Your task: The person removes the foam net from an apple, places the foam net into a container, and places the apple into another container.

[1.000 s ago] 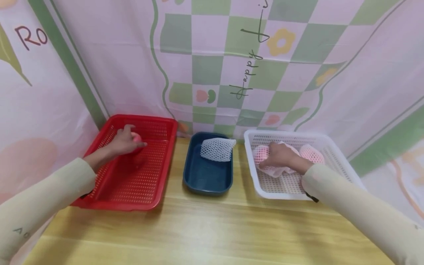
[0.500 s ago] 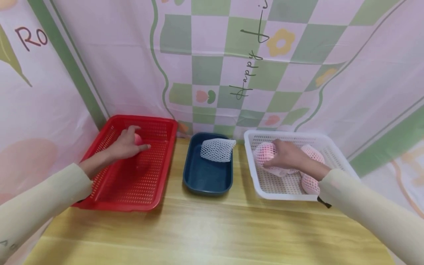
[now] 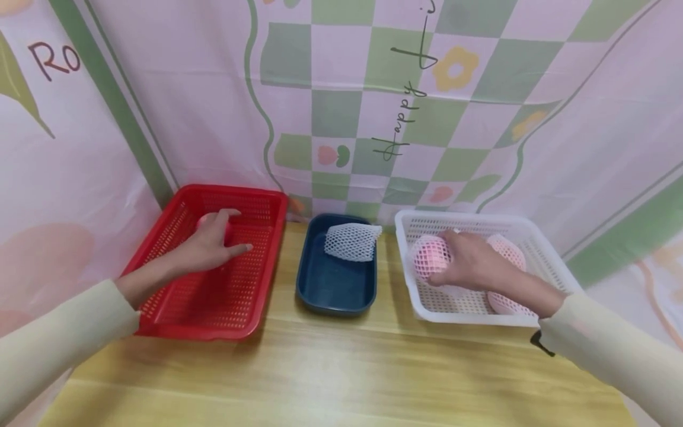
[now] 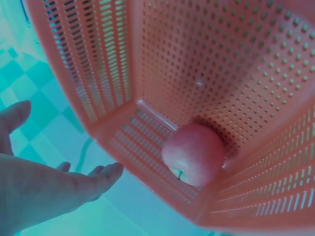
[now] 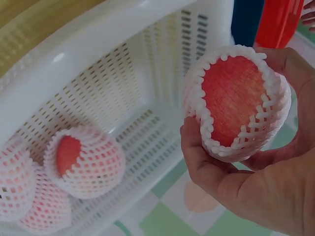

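Observation:
In the head view my left hand [image 3: 210, 243] hovers over the red basket [image 3: 273, 255], thumb and fingers spread, holding nothing. A bare red apple [image 4: 194, 153] lies in that basket's corner in the left wrist view, apart from the fingers. On the other side my right hand [image 3: 475, 264] grips an apple in a white foam net [image 3: 431, 258] over the white basket [image 3: 469, 319]. The right wrist view has thumb and fingers curled round this netted apple [image 5: 234, 103], its red skin showing through the net's opening. Several more netted apples [image 5: 86, 162] lie in the white basket.
Between the baskets stands a dark blue tray [image 3: 333, 290] with a loose white foam net [image 3: 351, 242] in it. All three containers stand on a wooden table [image 3: 341, 367], close to a patterned curtain [image 3: 336, 112] behind.
My left hand has drawn away from the bare apple, its fingers spreading as it moved right. My right hand has gripped the netted apple and raised it, shifting slightly toward me.

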{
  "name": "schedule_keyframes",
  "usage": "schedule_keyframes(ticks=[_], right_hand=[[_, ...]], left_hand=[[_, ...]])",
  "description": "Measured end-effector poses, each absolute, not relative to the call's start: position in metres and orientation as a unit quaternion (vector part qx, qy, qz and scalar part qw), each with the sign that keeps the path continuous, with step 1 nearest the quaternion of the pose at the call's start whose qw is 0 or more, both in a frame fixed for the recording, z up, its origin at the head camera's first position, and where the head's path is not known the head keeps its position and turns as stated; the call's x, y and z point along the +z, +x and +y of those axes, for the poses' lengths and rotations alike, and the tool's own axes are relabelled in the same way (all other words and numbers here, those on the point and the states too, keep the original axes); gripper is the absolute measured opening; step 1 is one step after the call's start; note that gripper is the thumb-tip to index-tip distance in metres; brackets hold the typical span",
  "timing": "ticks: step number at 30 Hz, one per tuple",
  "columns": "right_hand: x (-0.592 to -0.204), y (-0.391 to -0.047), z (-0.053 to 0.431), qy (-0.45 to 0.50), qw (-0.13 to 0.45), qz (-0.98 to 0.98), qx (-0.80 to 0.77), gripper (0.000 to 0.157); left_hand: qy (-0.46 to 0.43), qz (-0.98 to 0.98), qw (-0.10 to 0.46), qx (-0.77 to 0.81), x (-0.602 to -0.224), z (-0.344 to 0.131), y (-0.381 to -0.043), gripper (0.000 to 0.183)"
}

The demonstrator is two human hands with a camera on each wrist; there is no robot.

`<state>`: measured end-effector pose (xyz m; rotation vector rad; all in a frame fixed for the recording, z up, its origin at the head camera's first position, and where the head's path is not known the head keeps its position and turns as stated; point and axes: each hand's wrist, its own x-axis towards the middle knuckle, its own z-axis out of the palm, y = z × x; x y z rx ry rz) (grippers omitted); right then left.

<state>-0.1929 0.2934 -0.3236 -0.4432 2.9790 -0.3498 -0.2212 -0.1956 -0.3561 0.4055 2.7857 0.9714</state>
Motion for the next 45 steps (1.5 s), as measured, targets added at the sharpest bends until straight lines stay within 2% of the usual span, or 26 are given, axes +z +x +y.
schedule_keyframes(ticks=[10, 24, 31, 45], right_hand=[[-0.323, -0.169, 0.280, -0.183, 0.013, 0.976, -0.121, 0.088], [-0.320, -0.144, 0.269, -0.204, 0.014, 0.968, -0.144, 0.092], [-0.324, -0.132, 0.261, -0.215, 0.008, 0.966, -0.145, 0.097], [-0.340, -0.106, 0.249, -0.245, 0.017, 0.954, -0.171, 0.091]], left_hand=[[0.163, 0.926, 0.089, 0.328, -0.353, -0.183, -0.203, 0.083], [0.193, 0.919, 0.102, 0.329, -0.348, -0.159, -0.170, 0.086], [0.184, 0.915, 0.136, 0.333, -0.344, -0.148, -0.154, 0.092], [0.228, 0.898, 0.134, 0.351, -0.355, -0.132, -0.127, 0.079]])
